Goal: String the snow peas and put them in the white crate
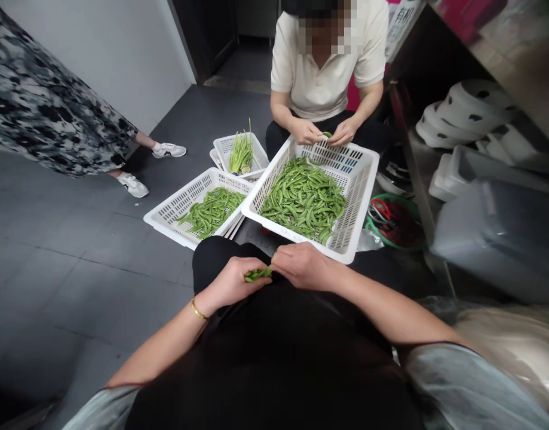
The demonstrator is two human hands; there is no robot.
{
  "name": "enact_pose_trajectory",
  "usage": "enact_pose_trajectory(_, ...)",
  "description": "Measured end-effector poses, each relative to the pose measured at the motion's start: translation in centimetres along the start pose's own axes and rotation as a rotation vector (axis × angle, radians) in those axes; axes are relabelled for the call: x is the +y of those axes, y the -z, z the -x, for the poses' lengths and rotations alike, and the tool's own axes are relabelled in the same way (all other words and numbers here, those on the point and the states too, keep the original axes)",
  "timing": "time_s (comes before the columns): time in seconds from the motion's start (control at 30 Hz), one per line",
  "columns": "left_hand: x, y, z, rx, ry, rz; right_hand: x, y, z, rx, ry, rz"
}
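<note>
My left hand is closed around a few green pea pods, held low over my lap. Against their right end, my right hand is closed, its fingertips pinching at a pod tip; what lies inside that pinch is mostly hidden. Beyond my hands a large white slotted basket holds a heap of pea pods and tilts toward me. To its left, a lower white basket carries a smaller pile of pods.
A co-worker sits opposite, both hands on a pod above the large basket. Behind the left basket, a small white basket holds green stalks. Another person stands at left. A green-rimmed basin and grey bin are at right.
</note>
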State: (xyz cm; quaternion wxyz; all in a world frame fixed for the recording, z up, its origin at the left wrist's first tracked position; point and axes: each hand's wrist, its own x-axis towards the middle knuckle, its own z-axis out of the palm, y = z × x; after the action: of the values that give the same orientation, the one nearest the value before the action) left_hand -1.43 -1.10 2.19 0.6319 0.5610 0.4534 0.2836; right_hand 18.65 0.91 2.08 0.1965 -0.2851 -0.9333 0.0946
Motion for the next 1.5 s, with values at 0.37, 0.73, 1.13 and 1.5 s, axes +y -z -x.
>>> enact_pose_trajectory(0.37,-4.4,4.8,-3.8,0.481,0.12,0.712,3.2,-0.5,2.6,-0.18,-0.277,-0.157)
enact_pose_trajectory(0.73,-8.6,23.3,-11.3,0.78,0.378,-0.229,15.2,-7.3,-7.2,-0.582,-0.601,0.149)
enact_pose_trajectory(1.13,-4.6,3.8,-4.7,0.2,0.14,0.182,5.2,-2.5,-0.5,-0.127,-0.485,0.129)
enact_pose_trajectory(1.5,-2.7,0.2,-1.1,-0.196,0.234,0.539,1.6,0.0,1.0,0.067,-0.307,-0.427)
